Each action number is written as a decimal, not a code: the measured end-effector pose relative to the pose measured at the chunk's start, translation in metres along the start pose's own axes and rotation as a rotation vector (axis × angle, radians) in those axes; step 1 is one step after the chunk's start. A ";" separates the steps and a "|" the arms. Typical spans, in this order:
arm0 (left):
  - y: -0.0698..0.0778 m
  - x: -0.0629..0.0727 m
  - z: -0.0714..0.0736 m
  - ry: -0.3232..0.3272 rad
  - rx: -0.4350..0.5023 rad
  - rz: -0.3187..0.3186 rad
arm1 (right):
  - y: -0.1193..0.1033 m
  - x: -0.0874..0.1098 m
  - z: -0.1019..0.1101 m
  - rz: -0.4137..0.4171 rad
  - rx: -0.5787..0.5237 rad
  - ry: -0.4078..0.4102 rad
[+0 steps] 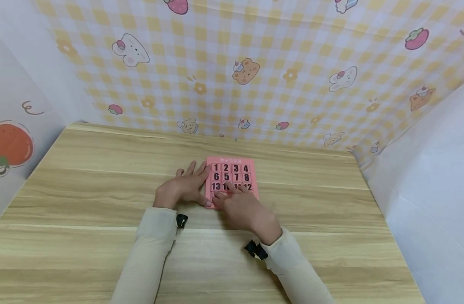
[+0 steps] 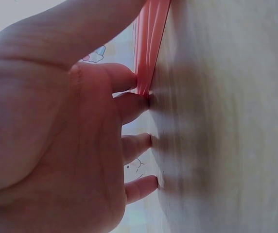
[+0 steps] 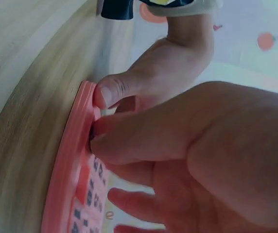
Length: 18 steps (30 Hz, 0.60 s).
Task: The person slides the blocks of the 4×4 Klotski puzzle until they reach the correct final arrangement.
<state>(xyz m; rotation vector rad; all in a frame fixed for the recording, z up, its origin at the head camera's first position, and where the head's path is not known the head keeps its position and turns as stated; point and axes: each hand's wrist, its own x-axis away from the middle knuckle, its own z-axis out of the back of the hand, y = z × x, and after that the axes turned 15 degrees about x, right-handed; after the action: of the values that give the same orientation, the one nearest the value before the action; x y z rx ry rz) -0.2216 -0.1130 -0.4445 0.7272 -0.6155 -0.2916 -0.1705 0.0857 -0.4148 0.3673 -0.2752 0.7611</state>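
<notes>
A pink number slide puzzle (image 1: pixel 232 161) lies flat on the wooden table, with black-numbered tiles in a square frame. Its top row reads 1, 2, 3, 4 and the second 6, 5, 7, 8. 13 begins the third row, while much of the bottom row is hidden under my right hand. My left hand (image 1: pixel 184 187) steadies the frame's left side, thumb at the near corner, index finger along the edge, other fingers spread onto the table. From the near side, my right hand (image 1: pixel 242 210) reaches over the puzzle, thumb and fingertips touching its lower tiles.
The light wood table (image 1: pixel 311 202) extends around the puzzle on all sides. A yellow checked cloth (image 1: pixel 269 93) with cartoon prints hangs behind it, and white cloth (image 1: pixel 433 181) stands at the right. Black clips (image 1: pixel 256 250) sit at both sleeve cuffs.
</notes>
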 end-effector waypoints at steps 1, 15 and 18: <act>0.000 0.000 0.000 0.000 0.004 0.001 | -0.002 0.001 0.001 -0.017 0.013 -0.010; 0.000 0.002 0.002 -0.004 -0.005 0.006 | 0.005 -0.005 -0.004 -0.095 0.025 0.058; 0.000 0.002 0.001 0.000 -0.008 -0.002 | 0.000 -0.012 -0.009 -0.083 0.030 0.057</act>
<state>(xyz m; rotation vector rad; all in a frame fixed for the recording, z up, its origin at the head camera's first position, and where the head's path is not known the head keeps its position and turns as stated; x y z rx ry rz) -0.2211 -0.1146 -0.4435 0.7197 -0.6134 -0.2955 -0.1781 0.0824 -0.4271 0.3828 -0.1943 0.6934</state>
